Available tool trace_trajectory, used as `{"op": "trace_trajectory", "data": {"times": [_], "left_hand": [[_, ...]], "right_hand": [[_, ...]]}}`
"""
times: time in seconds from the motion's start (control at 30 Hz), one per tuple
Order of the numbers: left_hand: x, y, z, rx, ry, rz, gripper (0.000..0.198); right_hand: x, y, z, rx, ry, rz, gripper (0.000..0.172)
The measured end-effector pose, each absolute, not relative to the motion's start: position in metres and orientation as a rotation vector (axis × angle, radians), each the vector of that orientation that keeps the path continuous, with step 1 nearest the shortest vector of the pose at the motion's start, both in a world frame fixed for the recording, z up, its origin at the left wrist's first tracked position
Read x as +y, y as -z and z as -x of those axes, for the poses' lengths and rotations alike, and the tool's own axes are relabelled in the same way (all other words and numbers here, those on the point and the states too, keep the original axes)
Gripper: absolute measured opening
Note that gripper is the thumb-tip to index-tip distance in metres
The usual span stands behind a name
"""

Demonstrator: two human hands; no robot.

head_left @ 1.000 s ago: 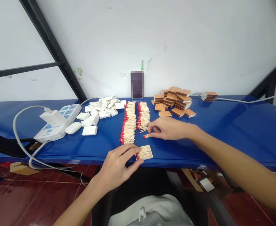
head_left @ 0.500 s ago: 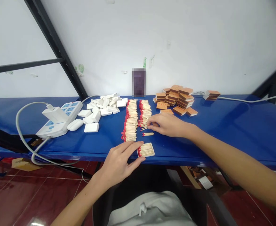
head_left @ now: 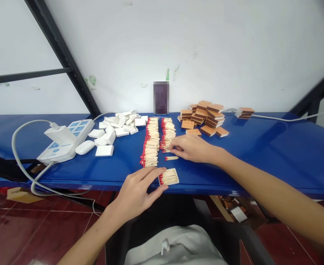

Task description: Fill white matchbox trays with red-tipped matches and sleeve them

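My left hand (head_left: 137, 190) rests at the near edge of the blue table (head_left: 275, 147), thumb and fingers pinching the left end of a small white tray filled with matches (head_left: 169, 177). My right hand (head_left: 191, 147) lies palm down beside the right row of red-tipped matches (head_left: 167, 133), its fingertips pinched on matches at the row's near end. A small bundle of matches (head_left: 171, 158) lies loose just below that hand. A longer left row of matches (head_left: 150, 141) runs alongside.
A heap of white inner trays (head_left: 117, 129) lies to the left, next to a white power strip (head_left: 66, 140) with a plugged adapter, cable and a white case. Brown matchbox sleeves (head_left: 204, 118) are stacked behind right, a smaller stack (head_left: 244, 112) farther right. A blurred dark object stands by the wall.
My right hand let go of the small bundle of matches and moved back up to the near end of the right row. My left hand stayed on the filled tray.
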State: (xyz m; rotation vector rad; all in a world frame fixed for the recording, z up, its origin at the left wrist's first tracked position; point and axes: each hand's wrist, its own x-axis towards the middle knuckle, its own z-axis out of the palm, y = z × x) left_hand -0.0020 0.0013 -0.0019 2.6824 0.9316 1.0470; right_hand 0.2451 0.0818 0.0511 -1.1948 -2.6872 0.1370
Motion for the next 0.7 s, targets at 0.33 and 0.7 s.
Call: {"op": "trace_trajectory", "data": {"times": [0.33,0.7], "left_hand": [[0.0008,-0.0007,0.001,0.922,-1.048,-2.679,0.034],[0.0008,0.0014,0.0018,0.934,-1.03,-2.68,0.035]], "right_hand": [[0.0799,-0.0531,-0.2482,-2.71,-0.107,1.112,0.013],[0.0763,-0.0606,-0.2466,-2.727,-0.35,1.033,0.015]]}}
